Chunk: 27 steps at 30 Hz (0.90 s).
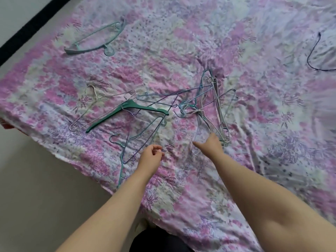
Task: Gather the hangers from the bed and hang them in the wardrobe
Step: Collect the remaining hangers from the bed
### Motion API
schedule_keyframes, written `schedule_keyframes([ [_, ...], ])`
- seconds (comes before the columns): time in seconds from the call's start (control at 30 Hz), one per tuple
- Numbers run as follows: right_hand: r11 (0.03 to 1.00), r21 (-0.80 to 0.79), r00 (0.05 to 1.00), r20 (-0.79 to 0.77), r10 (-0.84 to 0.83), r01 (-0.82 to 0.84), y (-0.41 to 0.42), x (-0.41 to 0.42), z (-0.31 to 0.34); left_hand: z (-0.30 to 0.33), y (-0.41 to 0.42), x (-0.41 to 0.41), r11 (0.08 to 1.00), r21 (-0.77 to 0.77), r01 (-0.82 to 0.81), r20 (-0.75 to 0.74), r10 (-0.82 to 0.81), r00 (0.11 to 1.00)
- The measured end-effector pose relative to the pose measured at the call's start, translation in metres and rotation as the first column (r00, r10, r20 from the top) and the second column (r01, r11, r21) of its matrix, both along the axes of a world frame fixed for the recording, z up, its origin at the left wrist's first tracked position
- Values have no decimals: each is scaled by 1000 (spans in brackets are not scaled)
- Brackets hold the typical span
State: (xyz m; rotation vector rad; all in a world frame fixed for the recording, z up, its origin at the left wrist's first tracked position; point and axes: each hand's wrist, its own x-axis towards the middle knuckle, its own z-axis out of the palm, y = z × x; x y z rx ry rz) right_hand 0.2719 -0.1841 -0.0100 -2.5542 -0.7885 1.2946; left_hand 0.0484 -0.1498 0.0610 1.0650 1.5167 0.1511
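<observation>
- Head view: the bed (181, 188), covered in a pink and lilac flowered sheet, fills most of the frame, with pale floor at the lower left.
- Nothing looks gathered yet. A tangle of thin wire hangers (211, 110) lies at the centre, and a dark green plastic hanger (127, 113) lies just left of it, crossed by more wire ones.
- Two pale teal hangers (94, 40) rest well apart at the upper left, and a single dark wire hanger (314, 53) lies at the far upper right edge.
- The left hand (151, 157) hovers low in the centre, just beside the nearest blue wire hanger (131, 148); its fingers (158, 148) are loosely curled and hold nothing.
- The right hand (211, 145) reaches to the lower end of the tangle, thumb out to the left. The other fingers point away, so I cannot tell whether they have hold of a wire.
- No wardrobe shows in the frame, so I judge the task is barely begun: all the collecting and hanging is left.
</observation>
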Motion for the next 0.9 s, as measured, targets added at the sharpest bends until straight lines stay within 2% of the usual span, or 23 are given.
schedule_keyframes([
  [0.17, 987, -113, 983, 130, 132, -118, 49, 45, -62, -51, 22, 16, 998, -44, -38, -89, 34, 995],
  [0.33, 999, -37, 992, 125, -26, 31, 93, 71, -104, -86, 24, 16, 996, -66, -61, -190, 48, 981],
  [0.47, 969, -194, 980, 100, 172, -151, 97, 59, -135, -101, 28, 16, 994, -94, -52, -207, 32, 978],
  [0.57, 945, -269, 947, 208, 245, -185, 87, 46, -145, -108, 36, 16, 990, -123, -64, -199, 38, 979],
  [0.7, 935, -353, 993, 114, -3, 43, 66, 36, -142, -110, 51, 16, 990, -133, -53, -181, 28, 983],
  [0.9, 984, -113, 988, -50, -147, 141, 36, 11, -116, -101, 78, 20, 998, -44, -53, -132, 47, 990],
])
